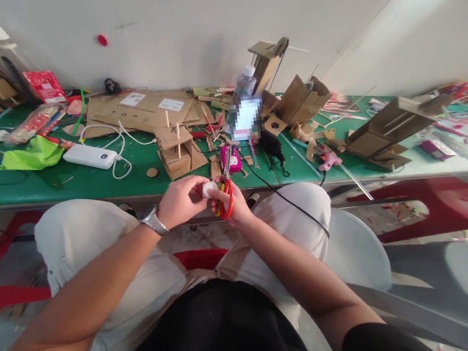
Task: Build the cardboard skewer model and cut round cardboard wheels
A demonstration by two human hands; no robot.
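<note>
My right hand [234,202] holds a pair of scissors [227,199] with red-orange and yellow handles, blades pointing up and away from me. Between my two hands is a small round white piece [209,189], which looks like a cap or disc; its exact kind is unclear. The fingers of my left hand [186,200] pinch it from the left, and my right fingertips touch its other side. Just past the hands, at the table's near edge, lie a cardboard box with wooden sticks [174,151] and a small magenta box [231,159].
On the green table [133,178] lie a white power bank [90,156], lime-green cloth [31,155], flat cardboard [137,110] and cardboard constructions [392,123]. A clear bottle [244,84] stands behind a lit phone [247,119]. A pink glue gun [329,160] sits right; a black cable [283,198] hangs over my knee.
</note>
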